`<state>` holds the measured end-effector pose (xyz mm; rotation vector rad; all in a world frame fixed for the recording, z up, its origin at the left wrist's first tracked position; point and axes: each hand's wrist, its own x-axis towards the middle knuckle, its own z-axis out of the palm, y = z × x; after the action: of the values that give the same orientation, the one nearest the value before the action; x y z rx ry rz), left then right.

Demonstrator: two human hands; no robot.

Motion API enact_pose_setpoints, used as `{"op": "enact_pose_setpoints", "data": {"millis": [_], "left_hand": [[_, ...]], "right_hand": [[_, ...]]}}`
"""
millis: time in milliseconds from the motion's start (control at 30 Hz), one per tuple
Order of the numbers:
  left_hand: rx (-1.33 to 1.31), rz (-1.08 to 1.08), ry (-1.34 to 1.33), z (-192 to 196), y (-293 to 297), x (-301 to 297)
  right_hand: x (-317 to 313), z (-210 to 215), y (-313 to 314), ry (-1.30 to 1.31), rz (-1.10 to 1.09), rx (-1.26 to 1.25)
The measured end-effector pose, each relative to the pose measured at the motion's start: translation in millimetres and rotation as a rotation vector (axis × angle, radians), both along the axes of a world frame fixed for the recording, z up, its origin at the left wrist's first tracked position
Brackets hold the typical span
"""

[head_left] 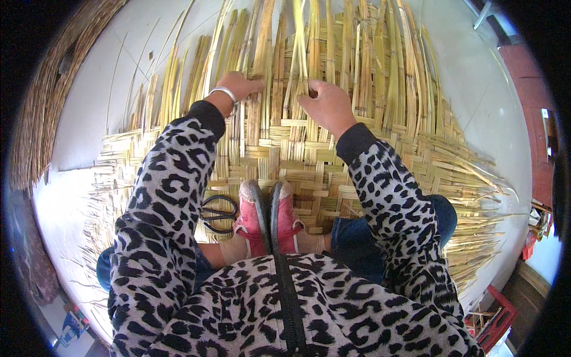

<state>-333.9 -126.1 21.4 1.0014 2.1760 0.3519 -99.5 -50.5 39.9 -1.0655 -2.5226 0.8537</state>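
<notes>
- Left hand (238, 85) rests fingers flat on the upright strips of the woven reed mat (297, 149), gripping nothing.
- Right hand (326, 104) pinches one loose strip (300, 53) near the mat's far edge.
- Black scissors (217, 213) lie on the mat's near edge, beside red shoes (267, 217).

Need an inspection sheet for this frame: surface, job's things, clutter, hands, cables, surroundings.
Surface: pale floor, mostly covered by the mat.
Job's things: half-woven straw mat; loose upright strips at its far edge.
Clutter: black scissors on the mat by the pink shoes.
Hands: left hand pressing on strips; right hand pinching a strip.
Cables: nothing seen.
Surroundings: woven roll at left; red crate at lower right.
</notes>
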Motion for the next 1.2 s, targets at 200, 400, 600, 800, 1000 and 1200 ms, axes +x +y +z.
{"op": "enact_pose_setpoints", "data": {"millis": [200,400,600,800,1000,1200], "left_hand": [[0.384,0.442,-0.624,-1.9,-14.9,10.1],[0.175,0.455,-0.746,-5.3,8.3,7.2],[0.313,0.452,-1.015,4.4,2.4,13.4],[0.379,0.539,-1.266,11.1,1.1,21.1],[0.166,0.414,-1.160,14.9,12.4,20.6],[0.143,0.307,-1.040,16.3,12.4,26.6]], "right_hand": [[3.4,-3.7,13.0,-0.045,-0.019,-0.295],[4.4,-1.4,15.1,-0.021,0.003,-0.325],[5.6,-3.8,15.6,0.073,0.006,-0.367],[8.5,-10.0,15.6,0.099,-0.028,-0.404],[4.8,-12.1,16.3,0.082,-0.022,-0.439],[4.8,-10.2,14.7,0.055,-0.064,-0.428]]}}
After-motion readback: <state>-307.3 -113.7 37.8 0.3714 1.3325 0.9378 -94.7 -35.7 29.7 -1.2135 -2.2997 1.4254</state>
